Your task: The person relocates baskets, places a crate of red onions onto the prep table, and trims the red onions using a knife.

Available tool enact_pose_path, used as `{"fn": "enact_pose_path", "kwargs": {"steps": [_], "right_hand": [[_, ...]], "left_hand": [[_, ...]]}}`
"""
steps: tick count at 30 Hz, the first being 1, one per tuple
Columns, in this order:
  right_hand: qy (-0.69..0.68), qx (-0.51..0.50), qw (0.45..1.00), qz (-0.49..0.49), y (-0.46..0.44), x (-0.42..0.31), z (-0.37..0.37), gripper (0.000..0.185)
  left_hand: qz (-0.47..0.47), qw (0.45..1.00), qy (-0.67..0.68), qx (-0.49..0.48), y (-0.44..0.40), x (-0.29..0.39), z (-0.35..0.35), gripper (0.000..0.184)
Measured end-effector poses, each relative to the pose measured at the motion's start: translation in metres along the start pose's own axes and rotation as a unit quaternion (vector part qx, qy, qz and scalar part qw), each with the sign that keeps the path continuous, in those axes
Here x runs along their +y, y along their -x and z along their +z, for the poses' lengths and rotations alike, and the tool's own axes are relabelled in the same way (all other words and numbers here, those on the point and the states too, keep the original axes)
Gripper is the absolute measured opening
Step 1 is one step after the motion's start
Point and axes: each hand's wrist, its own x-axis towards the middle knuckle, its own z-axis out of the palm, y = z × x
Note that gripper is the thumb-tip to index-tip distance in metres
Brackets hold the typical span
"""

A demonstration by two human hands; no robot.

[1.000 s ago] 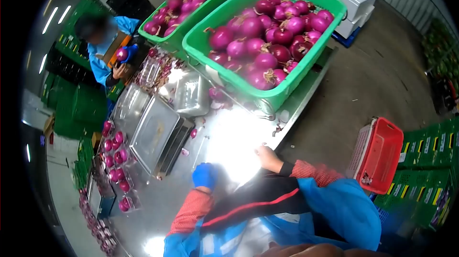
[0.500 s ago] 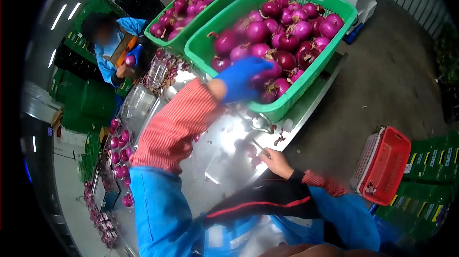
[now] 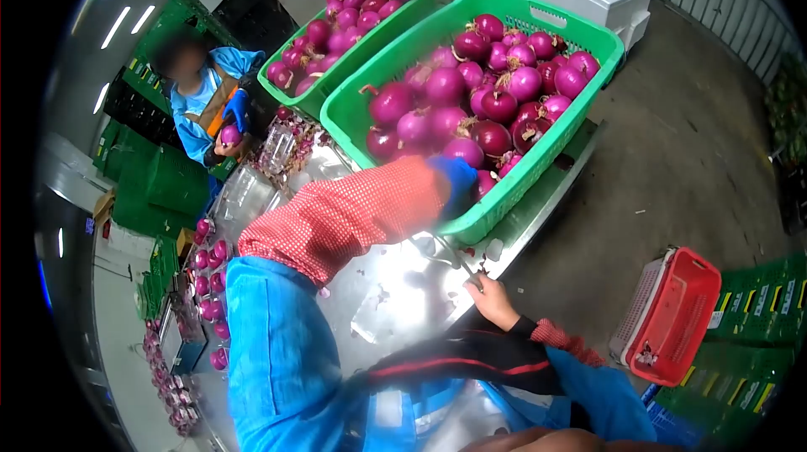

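My left hand (image 3: 456, 183), in a blue glove, is low inside the near corner of a green basket (image 3: 496, 229) heaped with red onions (image 3: 499, 105). It is against the onions there; its fingers are hidden, so I cannot see whether it grips one. A red patterned sleeve (image 3: 353, 208) covers that forearm. My bare right hand (image 3: 496, 302) is closed around a thin metal knife (image 3: 467, 269), just beyond the edge of the metal table (image 3: 336, 326). The blade points up toward the basket and is partly blurred.
A second green basket (image 3: 318, 97) of onions stands behind. Across the table a person (image 3: 210, 99) holds an onion. Clear plastic trays (image 3: 244, 187), onion skins and packed onions (image 3: 214, 284) lie on the left. A red basket (image 3: 685, 317) is beside green crates (image 3: 756, 301) at right.
My left hand has gone down and slightly right, from on top of the onions into the near corner of the basket. My right hand, with the knife, has moved slightly right and down.
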Motion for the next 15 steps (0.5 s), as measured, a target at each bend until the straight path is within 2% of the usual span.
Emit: {"fn": "enact_pose_path", "kwargs": {"steps": [1, 3, 4, 5, 6, 7, 8, 9, 11, 13, 14, 15], "right_hand": [[0.099, -0.017, 0.991, -0.091, 0.0, 0.011, -0.002, 0.026], [0.109, -0.022, 0.989, -0.092, -0.001, 0.007, -0.002, 0.026], [0.071, -0.022, 0.996, -0.043, 0.0, 0.001, -0.001, 0.024], [0.088, -0.032, 0.995, -0.038, 0.0, -0.004, -0.001, 0.023], [0.104, -0.044, 0.993, -0.03, 0.001, -0.009, 0.0, 0.022], [0.121, -0.059, 0.991, -0.019, 0.004, -0.014, 0.0, 0.022], [0.125, -0.051, 0.99, -0.033, 0.006, -0.023, 0.001, 0.02], [0.11, -0.046, 0.992, -0.038, 0.008, -0.033, 0.002, 0.019], [0.101, -0.054, 0.991, -0.069, 0.008, -0.057, 0.002, 0.017], [0.056, -0.043, 0.992, -0.109, 0.004, -0.073, 0.009, 0.018], [0.056, -0.033, 0.992, -0.112, 0.003, -0.091, 0.011, 0.019], [0.056, -0.024, 0.992, -0.114, 0.002, -0.11, 0.012, 0.02]], "left_hand": [[0.003, 0.999, 0.027, 0.022, -0.007, -0.015, 0.012, 0.044], [0.012, 0.994, 0.082, 0.066, -0.005, -0.035, 0.017, 0.054], [0.021, 0.984, 0.152, 0.095, 0.005, -0.046, 0.012, 0.058], [0.031, 0.967, 0.224, 0.121, 0.03, -0.046, -0.008, 0.063], [0.067, 0.922, 0.354, 0.142, 0.041, -0.063, -0.007, 0.067], [0.108, 0.859, 0.476, 0.154, 0.052, -0.081, -0.007, 0.071], [0.164, 0.701, 0.675, 0.16, 0.062, -0.086, 0.006, 0.068], [0.158, 0.55, 0.803, 0.167, 0.088, -0.077, 0.014, 0.065], [0.226, 0.431, 0.848, 0.21, 0.113, -0.069, 0.035, 0.058], [0.249, 0.317, 0.889, 0.218, 0.137, -0.055, 0.063, 0.056], [0.207, 0.274, 0.919, 0.196, 0.152, -0.052, 0.082, 0.051], [0.134, 0.312, 0.901, 0.269, 0.163, -0.039, 0.093, 0.043]]}}
